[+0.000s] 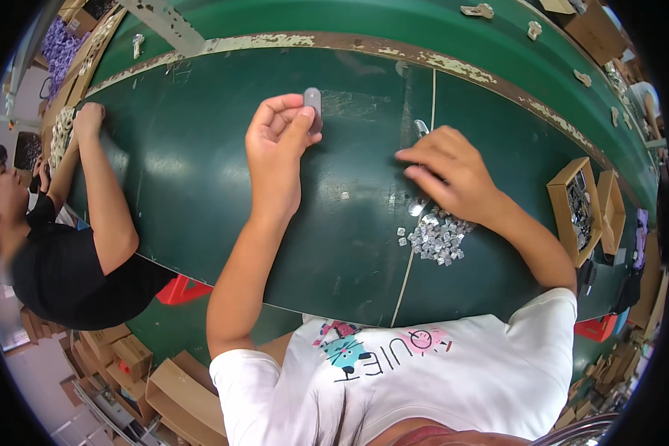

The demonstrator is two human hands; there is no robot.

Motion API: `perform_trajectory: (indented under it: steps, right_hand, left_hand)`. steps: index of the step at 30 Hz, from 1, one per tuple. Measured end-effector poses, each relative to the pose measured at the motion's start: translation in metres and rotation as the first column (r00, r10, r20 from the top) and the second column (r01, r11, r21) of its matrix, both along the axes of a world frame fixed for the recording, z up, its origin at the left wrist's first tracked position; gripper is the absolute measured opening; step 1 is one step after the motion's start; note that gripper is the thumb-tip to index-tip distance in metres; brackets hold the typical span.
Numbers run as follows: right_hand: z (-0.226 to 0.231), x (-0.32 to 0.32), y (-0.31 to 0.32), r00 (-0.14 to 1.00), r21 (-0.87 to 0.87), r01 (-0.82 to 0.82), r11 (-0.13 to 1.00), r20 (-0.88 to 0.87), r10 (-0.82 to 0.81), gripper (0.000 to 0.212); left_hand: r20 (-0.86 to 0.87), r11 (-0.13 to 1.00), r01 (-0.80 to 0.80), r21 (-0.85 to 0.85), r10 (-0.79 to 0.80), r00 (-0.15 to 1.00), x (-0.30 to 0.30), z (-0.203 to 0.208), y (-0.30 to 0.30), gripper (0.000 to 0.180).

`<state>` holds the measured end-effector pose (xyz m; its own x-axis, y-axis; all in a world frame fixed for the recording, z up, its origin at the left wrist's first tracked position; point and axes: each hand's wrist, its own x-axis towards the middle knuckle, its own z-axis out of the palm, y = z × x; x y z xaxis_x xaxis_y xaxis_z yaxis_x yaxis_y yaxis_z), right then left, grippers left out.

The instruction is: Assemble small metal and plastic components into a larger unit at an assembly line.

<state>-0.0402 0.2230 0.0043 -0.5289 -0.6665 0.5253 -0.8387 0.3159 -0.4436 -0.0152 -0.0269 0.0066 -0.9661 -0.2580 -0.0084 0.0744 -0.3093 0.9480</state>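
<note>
My left hand (279,145) pinches a small grey oblong piece with rounded ends (313,104) between thumb and fingers, upright above the table. My right hand (453,175) hovers over the table to the right, slightly blurred, its thumb and fingers apart with nothing visible between them. A shiny silver piece (421,128) lies just beyond its knuckles. Another rounded silver piece (417,207) lies below its thumb. Close to my right wrist is a heap of small shiny square pieces (440,239), a few of them loose at its left side.
The dark green table (334,260) has a raised, chipped far edge, with a green belt (394,26) carrying scattered pale parts beyond. Cardboard boxes (574,208) of small parts stand at the right. A co-worker in black (89,275) sits at the left, an arm on the table.
</note>
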Motion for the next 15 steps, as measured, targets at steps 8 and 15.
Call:
perform_trajectory:
  steps: [8, 15]
  right_hand:
    - [-0.009, 0.011, -0.064, 0.942, 0.331, -0.25, 0.91, -0.132, 0.307, 0.015]
    - [-0.006, 0.011, -0.042, 0.973, -0.092, -0.117, 0.989, 0.19, 0.133, 0.012]
  left_hand:
    - [-0.019, 0.997, 0.033, 0.068, -0.032, 0.999, -0.002, 0.003, -0.001, 0.025]
    - [0.07, 0.982, 0.181, 0.053, -0.185, 0.98, 0.012, 0.002, 0.017, 0.018]
